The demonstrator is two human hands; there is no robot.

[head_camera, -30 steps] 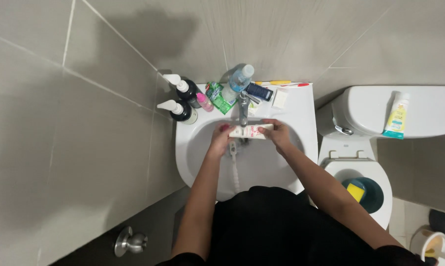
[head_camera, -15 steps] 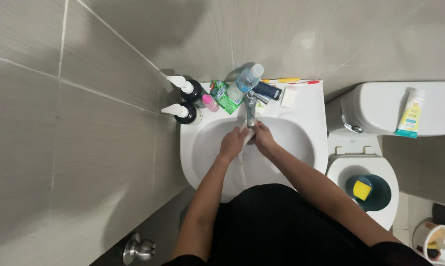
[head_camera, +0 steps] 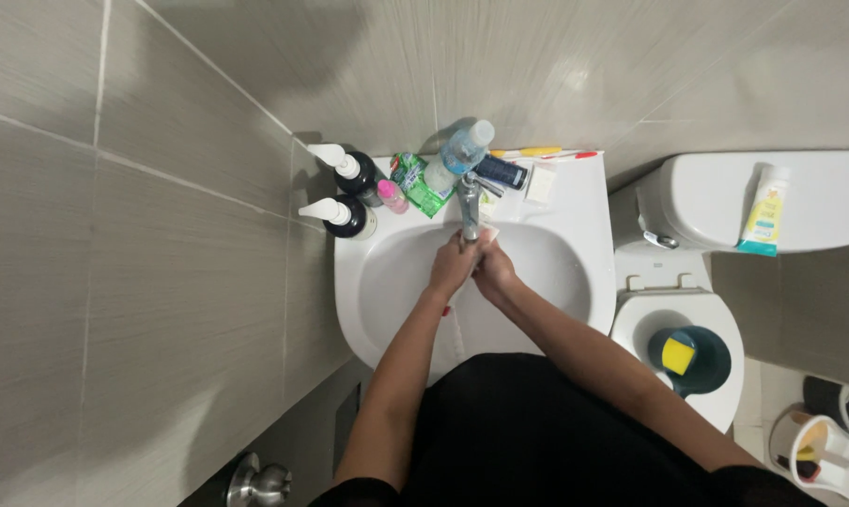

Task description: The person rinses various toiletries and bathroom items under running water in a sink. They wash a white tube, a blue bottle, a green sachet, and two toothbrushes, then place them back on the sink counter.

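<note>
**Both hands pressed together under the tap**

Head view, looking straight down: my left hand [head_camera: 453,268] and my right hand [head_camera: 496,269] are pressed against each other over the white ceramic basin [head_camera: 378,282], right below the chrome tap spout [head_camera: 469,208]. Between my fingertips sits a small pale, whitish thing [head_camera: 488,234], pinched from both sides; I can't tell whether it's a sliver of soap or a bit of wrapper, too small from up here. A thin line of water [head_camera: 456,330] runs down the bowl on the near side of my wrists.

My judgement on handling: it looks light and, being wet, probably slippery, so a squeeze from both palms suits it better than a fingertip nip; the flat faces are the place to hold.

Along the far rim, from the left: two dark pump bottles with white heads [head_camera: 347,192], a small pink bottle [head_camera: 393,196], a green sachet [head_camera: 415,180], a clear blue-capped bottle lying down [head_camera: 458,156] and a white block [head_camera: 541,183]. To the right stands the white toilet [head_camera: 687,310], a yellow sponge in a dark teal bowl [head_camera: 680,357] on its lid.
</note>
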